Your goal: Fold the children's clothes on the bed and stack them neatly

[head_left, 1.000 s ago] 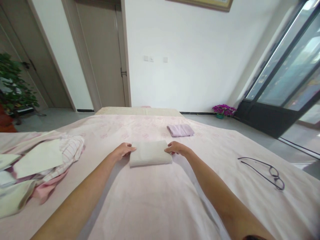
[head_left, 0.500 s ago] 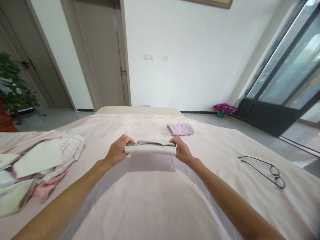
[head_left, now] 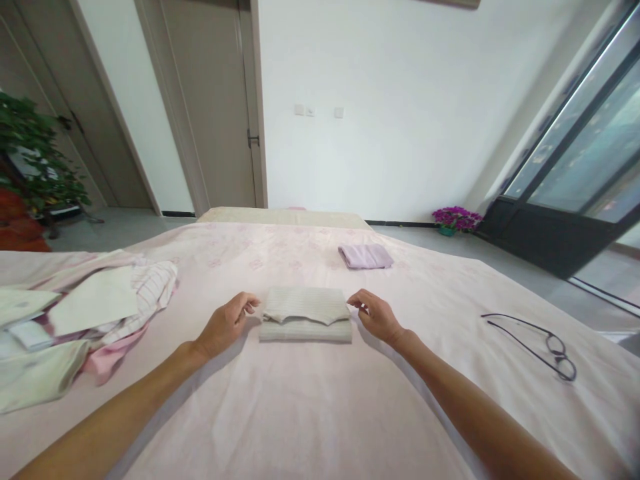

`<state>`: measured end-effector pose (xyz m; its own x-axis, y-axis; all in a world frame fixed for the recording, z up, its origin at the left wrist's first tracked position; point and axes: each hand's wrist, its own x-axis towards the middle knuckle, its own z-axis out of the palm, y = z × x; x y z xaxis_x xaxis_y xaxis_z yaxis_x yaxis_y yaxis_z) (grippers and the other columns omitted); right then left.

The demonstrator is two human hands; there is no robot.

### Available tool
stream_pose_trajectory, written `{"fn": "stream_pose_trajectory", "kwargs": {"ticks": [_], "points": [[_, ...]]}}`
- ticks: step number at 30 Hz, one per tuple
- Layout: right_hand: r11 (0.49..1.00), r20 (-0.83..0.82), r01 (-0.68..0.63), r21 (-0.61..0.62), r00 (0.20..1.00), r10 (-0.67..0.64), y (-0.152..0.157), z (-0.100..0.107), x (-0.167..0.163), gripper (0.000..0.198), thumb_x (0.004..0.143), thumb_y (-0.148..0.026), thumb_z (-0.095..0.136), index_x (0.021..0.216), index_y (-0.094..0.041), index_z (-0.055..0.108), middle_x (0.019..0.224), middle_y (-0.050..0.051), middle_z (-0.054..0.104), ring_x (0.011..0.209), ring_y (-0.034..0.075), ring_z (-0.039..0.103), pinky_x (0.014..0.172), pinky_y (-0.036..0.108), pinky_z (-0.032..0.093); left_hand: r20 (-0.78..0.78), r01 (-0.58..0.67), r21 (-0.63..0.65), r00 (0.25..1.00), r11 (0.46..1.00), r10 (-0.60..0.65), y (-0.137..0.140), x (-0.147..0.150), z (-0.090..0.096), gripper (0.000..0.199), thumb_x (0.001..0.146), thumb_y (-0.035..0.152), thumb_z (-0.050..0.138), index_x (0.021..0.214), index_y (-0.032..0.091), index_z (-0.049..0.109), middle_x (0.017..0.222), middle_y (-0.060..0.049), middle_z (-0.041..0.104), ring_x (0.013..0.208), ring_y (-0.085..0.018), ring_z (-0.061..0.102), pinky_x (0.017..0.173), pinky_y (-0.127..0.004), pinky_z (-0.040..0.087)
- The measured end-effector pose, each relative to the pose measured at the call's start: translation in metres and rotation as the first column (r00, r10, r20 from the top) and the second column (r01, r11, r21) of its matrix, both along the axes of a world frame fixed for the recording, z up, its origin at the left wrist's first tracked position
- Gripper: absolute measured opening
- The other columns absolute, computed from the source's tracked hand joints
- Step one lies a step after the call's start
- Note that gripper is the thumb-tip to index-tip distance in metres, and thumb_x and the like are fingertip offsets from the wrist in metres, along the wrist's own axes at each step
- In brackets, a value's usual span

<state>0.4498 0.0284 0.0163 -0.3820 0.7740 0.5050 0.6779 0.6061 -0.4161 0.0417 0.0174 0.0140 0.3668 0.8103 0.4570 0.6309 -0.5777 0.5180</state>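
A folded, pale striped cloth point(head_left: 305, 305) lies flat on the pink bed sheet point(head_left: 300, 407), its upper flap ending in a wavy edge over the lower layer. Just off its left edge is my left hand point(head_left: 231, 325), fingers loosely bent and holding nothing. My right hand point(head_left: 375, 313) is by the cloth's upper right corner, with thumb and fingers apart; whether a fingertip brushes the cloth I cannot tell. Farther back lies a folded lilac cloth point(head_left: 366, 257).
Crumpled clothes point(head_left: 100, 303) are heaped at the left. Black-framed glasses point(head_left: 537, 343) lie unfolded at the right. Beyond the bed stand a door point(head_left: 207, 107), purple flowers point(head_left: 456, 218) in a pot and a leafy plant point(head_left: 37, 160).
The folded cloth, held in the air by both hands before, now rests on the sheet. Both hands have let go and moved slightly apart from it. The view has shifted slightly.
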Motion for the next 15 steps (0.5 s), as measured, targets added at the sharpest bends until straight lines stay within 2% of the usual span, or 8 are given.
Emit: {"fn": "stream_pose_trajectory", "kwargs": {"ticks": [2, 4, 6, 9, 12, 15], "points": [[0.999, -0.116, 0.037, 0.027, 0.993, -0.033, 0.003, 0.005, -0.004, 0.043, 0.064, 0.002, 0.040, 0.093, -0.022, 0.061, 0.088, 0.001, 0.062, 0.083, 0.016, 0.058, 0.076, 0.028, 0.045, 0.061, -0.027, 0.015, 0.998, 1.000, 0.026, 0.001, 0.003, 0.004, 0.035, 0.082, 0.002, 0.040, 0.107, 0.020, 0.057, 0.099, -0.002, 0.065, 0.092, -0.014, 0.063, 0.083, -0.028, 0.051], [0.998, -0.183, 0.038, 0.048, 0.983, -0.028, 0.005, 0.012, -0.011, 0.043, 0.064, 0.001, 0.039, 0.093, -0.021, 0.062, 0.089, 0.002, 0.062, 0.085, 0.017, 0.058, 0.076, 0.030, 0.046, 0.055, 0.013, 0.038, 0.998, 0.999, -0.015, 0.000, 0.010, 0.010, 0.032, 0.085, 0.006, 0.044, 0.108, 0.021, 0.061, 0.101, -0.002, 0.064, 0.092, -0.015, 0.063, 0.080, -0.026, 0.052], [0.998, -0.198, 0.031, 0.056, 0.980, -0.019, 0.005, 0.018, -0.018, 0.044, 0.064, 0.001, 0.040, 0.094, -0.021, 0.063, 0.089, 0.002, 0.062, 0.086, 0.018, 0.058, 0.076, 0.031, 0.046, -0.009, 0.078, 0.074, 0.997, 0.994, -0.077, -0.002, 0.017, 0.017, 0.032, 0.085, 0.009, 0.049, 0.111, 0.022, 0.063, 0.105, -0.003, 0.064, 0.095, -0.015, 0.062, 0.081, -0.026, 0.051], [0.999, -0.209, 0.026, 0.036, 0.978, -0.018, 0.003, 0.021, -0.025, 0.045, 0.064, 0.000, 0.040, 0.095, -0.021, 0.065, 0.089, 0.002, 0.062, 0.085, 0.017, 0.057, 0.074, 0.030, 0.046, -0.172, 0.176, 0.134, 0.973, 0.975, -0.152, -0.007, 0.023, 0.024, 0.040, 0.083, 0.004, 0.051, 0.115, 0.025, 0.063, 0.113, -0.004, 0.063, 0.106, -0.017, 0.059, 0.092, -0.030, 0.049], [0.999, -0.195, 0.029, 0.013, 0.980, -0.026, -0.002, 0.017, -0.025, 0.046, 0.063, 0.000, 0.040, 0.095, -0.021, 0.065, 0.088, 0.002, 0.061, 0.084, 0.017, 0.057, 0.075, 0.031, 0.047, -0.306, 0.253, 0.168, 0.932, 0.953, -0.194, -0.008, 0.023, 0.024, 0.044, 0.085, 0.000, 0.047, 0.118, 0.026, 0.062, 0.112, -0.004, 0.064, 0.108, -0.018, 0.058, 0.096, -0.032, 0.048], [0.999, -0.122, 0.035, 0.008, 0.992, -0.034, -0.007, 0.015, -0.020, 0.049, 0.061, 0.001, 0.041, 0.096, -0.022, 0.066, 0.088, 0.002, 0.061, 0.083, 0.017, 0.057, 0.077, 0.031, 0.047, -0.368, 0.286, 0.184, 0.907, 0.940, -0.204, -0.003, 0.021, 0.019, 0.037, 0.090, 0.004, 0.046, 0.116, 0.024, 0.062, 0.107, -0.004, 0.065, 0.105, -0.018, 0.058, 0.095, -0.032, 0.048]]}}
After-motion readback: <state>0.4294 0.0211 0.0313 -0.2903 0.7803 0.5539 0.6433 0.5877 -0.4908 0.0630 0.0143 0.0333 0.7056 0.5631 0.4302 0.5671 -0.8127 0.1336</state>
